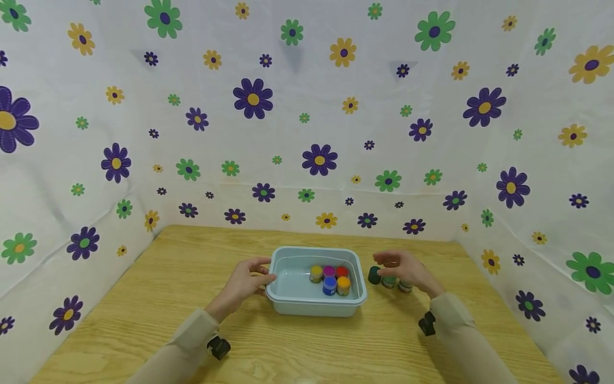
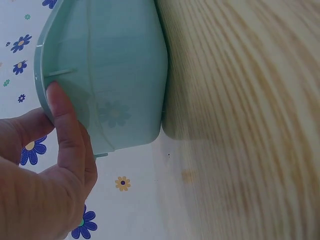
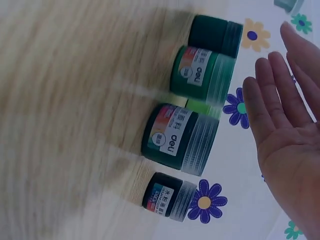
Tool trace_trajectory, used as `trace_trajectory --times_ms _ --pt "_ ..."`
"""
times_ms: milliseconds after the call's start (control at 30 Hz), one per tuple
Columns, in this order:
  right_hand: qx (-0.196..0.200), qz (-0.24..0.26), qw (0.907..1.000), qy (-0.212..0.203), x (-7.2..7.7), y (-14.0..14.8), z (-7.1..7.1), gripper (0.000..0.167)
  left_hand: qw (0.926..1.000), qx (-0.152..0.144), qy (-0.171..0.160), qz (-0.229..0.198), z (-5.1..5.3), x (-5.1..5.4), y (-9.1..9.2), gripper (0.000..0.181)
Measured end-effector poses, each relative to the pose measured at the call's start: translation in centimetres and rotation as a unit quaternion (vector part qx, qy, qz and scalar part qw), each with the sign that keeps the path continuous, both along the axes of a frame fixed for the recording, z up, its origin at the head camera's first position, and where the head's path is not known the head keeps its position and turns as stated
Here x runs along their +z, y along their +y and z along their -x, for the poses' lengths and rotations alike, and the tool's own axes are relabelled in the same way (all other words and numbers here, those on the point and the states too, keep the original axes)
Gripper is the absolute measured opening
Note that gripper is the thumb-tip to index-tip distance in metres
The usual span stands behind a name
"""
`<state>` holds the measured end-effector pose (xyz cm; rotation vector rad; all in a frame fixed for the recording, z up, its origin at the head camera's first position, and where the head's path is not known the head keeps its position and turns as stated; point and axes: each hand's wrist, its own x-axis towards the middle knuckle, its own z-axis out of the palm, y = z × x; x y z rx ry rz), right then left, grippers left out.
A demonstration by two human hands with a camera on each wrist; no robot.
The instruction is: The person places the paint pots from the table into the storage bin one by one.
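Flower-printed white cloth (image 1: 288,138) backs the yellowish wooden table (image 1: 297,346); a pale-blue plastic tub (image 1: 316,310) sits lower centre.
Its right wall separates five bright paint jars (image 1: 329,286) from the right hand (image 1: 406,268), fingers outstretched, gripping nothing, just above green clear-lidded jars (image 3: 167,135); the left hand (image 1: 243,281) pinches the tub's left rim.

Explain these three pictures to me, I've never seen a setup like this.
There is no robot here, only a person's bare left hand and right hand. The wide picture is taken from the head, looking forward and down; the other two are taken from the left and right wrists. On the wooden table stands a pale blue plastic tub with five paint jars inside: yellow, magenta, red, blue and orange. The left hand has its grip on one end of the tub. To the tub's right stand more paint jars in dark and green shades; the right hand hovers near them, holding nothing.
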<state>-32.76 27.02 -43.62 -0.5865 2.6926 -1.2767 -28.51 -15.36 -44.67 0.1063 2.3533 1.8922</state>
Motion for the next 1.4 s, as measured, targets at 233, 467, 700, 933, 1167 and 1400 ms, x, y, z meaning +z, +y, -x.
trace_trajectory --times_ms 233,467,700,933,1167,1400 --pt "0.043 -0.059 0.9972 0.012 -0.5 0.4 2.1 0.049 1.0 0.001 0.004 -0.005 0.1 0.1 0.0 0.05" --pt "0.051 -0.085 0.995 -0.001 -0.9 0.2 3.3 0.047 1.0 0.003 0.004 -0.007 0.5 0.2 0.0 0.049" --pt "0.066 -0.093 0.9935 0.008 -0.9 0.0 3.7 0.044 1.0 0.002 0.008 0.0 0.6 0.5 0.1 0.048" --pt "0.054 -0.1 0.9935 0.007 -1.0 -0.3 3.6 0.041 1.0 0.01 0.002 0.002 0.3 0.4 0.2 0.047" --pt "-0.004 -0.054 0.9985 0.008 -0.5 -0.9 2.4 0.046 0.9998 -0.008 -0.009 -0.013 0.3 -0.2 0.0 0.051" --pt "-0.022 0.008 0.9997 -0.009 0.4 -1.7 1.5 0.041 0.9992 -0.024 -0.02 -0.023 0.6 -0.1 -0.2 0.056"
